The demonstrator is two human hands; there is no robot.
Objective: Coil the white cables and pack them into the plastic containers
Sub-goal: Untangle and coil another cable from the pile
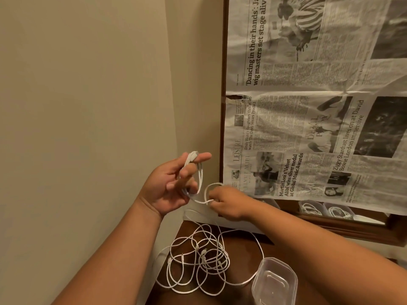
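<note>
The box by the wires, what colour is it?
The box is clear, see-through plastic; the head view shows it.

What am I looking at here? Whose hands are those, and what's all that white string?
There is no machine here. A person wears a camera on their head, so this one picture looks down at their own two bare hands.

The white string is really thin cable. The left hand holds one end with loops of white cable wound round its fingers. The right hand pinches another loop of that cable.

Below, on the dark wooden table, lies a tangled pile of cables and an empty clear plastic container. Newspaper covers the frame behind. Under its edge you can glimpse two containers of coiled cable.
</note>
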